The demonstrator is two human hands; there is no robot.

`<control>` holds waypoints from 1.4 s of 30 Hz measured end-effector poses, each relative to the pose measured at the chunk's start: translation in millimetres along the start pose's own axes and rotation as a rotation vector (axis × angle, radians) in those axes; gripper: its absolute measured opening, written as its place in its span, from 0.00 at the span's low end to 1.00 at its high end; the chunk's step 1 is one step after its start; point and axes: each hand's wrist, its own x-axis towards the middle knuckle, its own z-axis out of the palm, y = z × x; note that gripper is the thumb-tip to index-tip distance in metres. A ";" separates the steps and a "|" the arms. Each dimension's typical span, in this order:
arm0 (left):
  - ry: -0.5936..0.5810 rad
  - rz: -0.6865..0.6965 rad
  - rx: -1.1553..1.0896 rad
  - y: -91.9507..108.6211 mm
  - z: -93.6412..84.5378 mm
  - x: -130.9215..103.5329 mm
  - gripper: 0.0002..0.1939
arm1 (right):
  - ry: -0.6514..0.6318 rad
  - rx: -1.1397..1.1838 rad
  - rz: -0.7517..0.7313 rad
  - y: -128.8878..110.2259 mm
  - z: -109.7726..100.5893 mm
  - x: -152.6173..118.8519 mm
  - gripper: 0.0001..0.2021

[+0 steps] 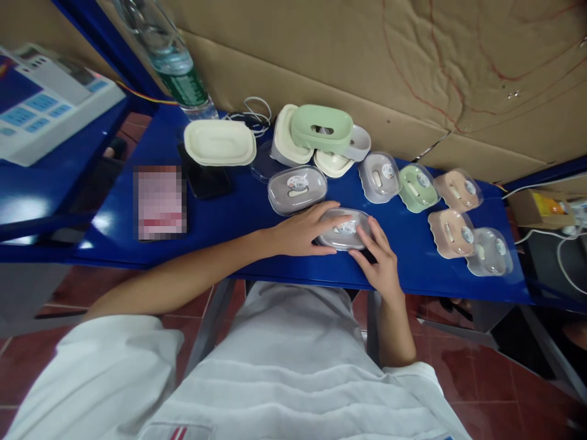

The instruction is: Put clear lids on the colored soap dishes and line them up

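The clear-lidded container (pixel 340 241) sat on the blue table (pixel 224 220), its long axis running left to right between 2 loosely grasping hands, the left hand (pixel 300 230) touching its left end, the right hand (pixel 383 266) its right.

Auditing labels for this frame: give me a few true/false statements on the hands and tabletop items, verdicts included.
1. Left hand and right hand touch the same clear-lidded container. True.
2. The water bottle has a red label. False: green.
3. The green slotted cover rests partly on a cream container. True.
4. The green lidded container is left of the cream tray. False: right.
5. Two peach lidded containers are right of the hands. True.
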 end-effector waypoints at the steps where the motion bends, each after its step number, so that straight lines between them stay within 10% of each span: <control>1: 0.009 -0.003 -0.011 -0.3 1.1 0.2 0.41 | 0.015 0.020 0.008 1.1 -0.4 0.4 0.35; 21: -0.020 0.026 0.182 -0.7 0.1 -0.2 0.41 | 0.055 -0.144 -0.014 3.6 -1.0 -7.8 0.40; 28: -0.104 -0.002 0.425 35.5 -25.2 -3.7 0.39 | 0.028 -0.141 -0.009 3.8 -1.7 -5.7 0.39; 32: 0.112 -0.137 0.562 52.6 -62.2 -57.6 0.27 | 0.026 -0.130 -0.003 4.1 -0.9 -5.0 0.38; 37: 0.516 -0.760 0.855 44.5 -99.7 -167.5 0.30 | 0.038 -0.126 -0.010 4.8 0.5 -4.7 0.37; 42: 0.536 -1.033 0.872 39.4 -97.5 -216.2 0.32 | 0.041 -0.122 0.000 6.3 2.5 -3.8 0.35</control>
